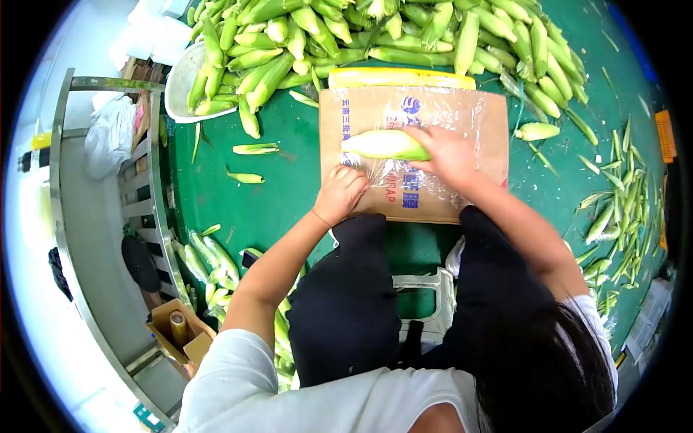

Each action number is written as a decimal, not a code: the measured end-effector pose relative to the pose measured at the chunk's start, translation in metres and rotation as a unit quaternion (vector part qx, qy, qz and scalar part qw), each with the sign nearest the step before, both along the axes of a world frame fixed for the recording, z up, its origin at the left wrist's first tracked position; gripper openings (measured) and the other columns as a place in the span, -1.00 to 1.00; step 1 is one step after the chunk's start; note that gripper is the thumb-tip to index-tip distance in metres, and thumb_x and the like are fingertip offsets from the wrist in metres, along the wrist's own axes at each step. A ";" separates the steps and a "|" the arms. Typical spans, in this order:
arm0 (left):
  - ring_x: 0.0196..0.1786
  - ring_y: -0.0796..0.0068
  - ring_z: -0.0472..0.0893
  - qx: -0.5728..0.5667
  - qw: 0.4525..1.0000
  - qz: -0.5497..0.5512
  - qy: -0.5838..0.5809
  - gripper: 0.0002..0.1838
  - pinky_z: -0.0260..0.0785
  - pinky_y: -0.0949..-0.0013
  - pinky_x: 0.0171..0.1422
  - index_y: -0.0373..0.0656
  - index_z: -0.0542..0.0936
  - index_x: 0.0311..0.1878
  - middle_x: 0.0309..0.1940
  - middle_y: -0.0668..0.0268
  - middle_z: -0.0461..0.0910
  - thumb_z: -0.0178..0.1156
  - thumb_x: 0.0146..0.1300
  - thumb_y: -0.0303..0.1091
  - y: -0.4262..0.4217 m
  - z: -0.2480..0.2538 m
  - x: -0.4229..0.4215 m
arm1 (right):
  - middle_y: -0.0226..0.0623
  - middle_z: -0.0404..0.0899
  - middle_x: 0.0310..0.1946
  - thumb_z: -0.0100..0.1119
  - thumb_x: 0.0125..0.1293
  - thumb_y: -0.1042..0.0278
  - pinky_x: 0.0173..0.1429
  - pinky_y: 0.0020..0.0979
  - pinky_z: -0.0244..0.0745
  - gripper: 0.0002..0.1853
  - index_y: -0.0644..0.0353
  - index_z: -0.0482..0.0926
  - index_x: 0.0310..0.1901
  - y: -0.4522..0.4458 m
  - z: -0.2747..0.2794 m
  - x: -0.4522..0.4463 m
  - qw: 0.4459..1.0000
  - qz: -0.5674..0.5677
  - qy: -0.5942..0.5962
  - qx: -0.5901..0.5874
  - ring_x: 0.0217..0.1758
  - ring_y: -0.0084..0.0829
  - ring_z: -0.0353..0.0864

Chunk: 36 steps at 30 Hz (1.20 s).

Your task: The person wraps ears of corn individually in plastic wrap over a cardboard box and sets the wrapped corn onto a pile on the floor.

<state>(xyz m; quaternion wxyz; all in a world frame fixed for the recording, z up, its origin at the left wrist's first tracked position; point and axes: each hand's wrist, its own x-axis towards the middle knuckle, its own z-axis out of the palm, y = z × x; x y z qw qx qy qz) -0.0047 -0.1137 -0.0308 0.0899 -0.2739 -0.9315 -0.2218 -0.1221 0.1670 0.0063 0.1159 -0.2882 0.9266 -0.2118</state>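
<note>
An ear of corn [382, 144] in pale green husk lies sideways above the cardboard box [487, 144], its whitish end pointing left. My right hand [444, 155] is closed around its right end. Clear cling film [375, 173] is spread over the box top, wrinkled and shiny under the corn. At the box's front left part, my left hand [343, 191] has its fingers curled together on the film's edge; the fingertips are partly hidden. Along the box's far edge lies a yellow strip [401, 77].
A large heap of corn [404, 36] covers the far floor, some in a white basket [177, 86]. Wrapped ears [213, 263] lie by my left leg. Loose husks [632, 209] are scattered at right. A metal rack [61, 180] stands left, near an open carton [173, 332].
</note>
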 end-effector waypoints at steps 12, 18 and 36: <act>-0.08 0.08 0.56 0.060 0.995 0.009 -0.073 -0.87 0.40 0.15 0.18 -0.14 0.56 -0.17 -0.25 0.18 0.55 0.27 0.26 -0.40 -0.023 0.006 0.004 | -0.10 0.52 -0.19 0.46 0.15 0.11 -0.07 -0.09 0.52 -0.53 0.20 0.53 -0.02 0.075 0.002 0.104 0.997 -0.032 0.036 -0.063 -0.18 0.00 0.56; -0.12 0.14 0.58 0.068 0.993 0.064 -0.065 -0.81 0.49 0.18 0.06 -0.10 0.66 -0.10 -0.30 0.26 0.54 0.26 0.20 -0.48 -0.029 0.002 0.014 | -0.11 0.52 -0.23 0.29 0.27 0.33 -0.04 -0.10 0.52 -0.85 0.17 0.57 -0.21 0.113 -0.022 0.104 0.998 0.006 0.006 -0.066 -0.15 0.02 0.56; 0.03 0.26 0.63 0.258 0.950 0.136 -0.114 -0.89 0.20 0.13 0.40 -0.14 0.46 -0.10 -0.10 0.26 0.71 -0.06 0.56 -0.41 0.051 0.008 -0.117 | -0.01 0.66 -0.21 0.20 0.26 0.43 -0.06 -0.12 0.59 -0.76 0.24 0.63 -0.04 -0.045 -0.036 -0.064 0.979 -0.182 0.041 -0.082 -0.20 0.04 0.66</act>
